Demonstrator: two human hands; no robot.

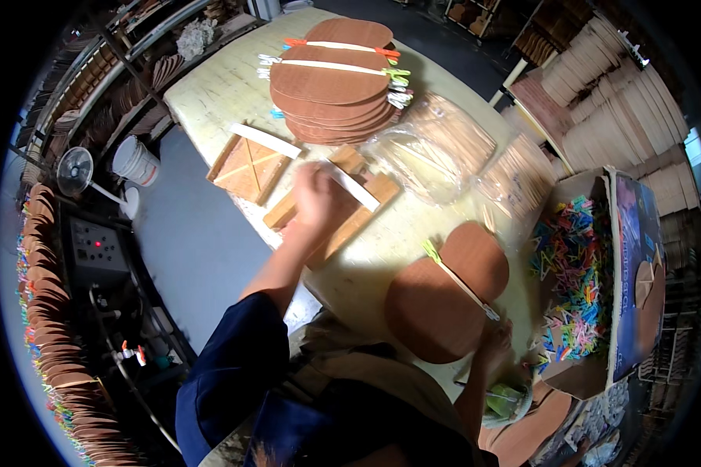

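The pale table [210, 93] carries stacked brown fans [331, 97] and wooden frames [249, 167].

A white bucket [135, 161] and fan [75, 171] stand on the floor

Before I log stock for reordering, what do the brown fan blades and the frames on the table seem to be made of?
Brown fan blade, under the right hand: looks like matte paper or thin card, flat and uniform; uncertain. Frame, and the one under the left hand: apparently unfinished wood, pale strips with grain-like tone.

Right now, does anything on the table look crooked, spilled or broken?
Nothing looks spilled or broken. The wooden frame lies at an angle to the table edge, and the coloured clips sit in a loose heap inside their cardboard box.
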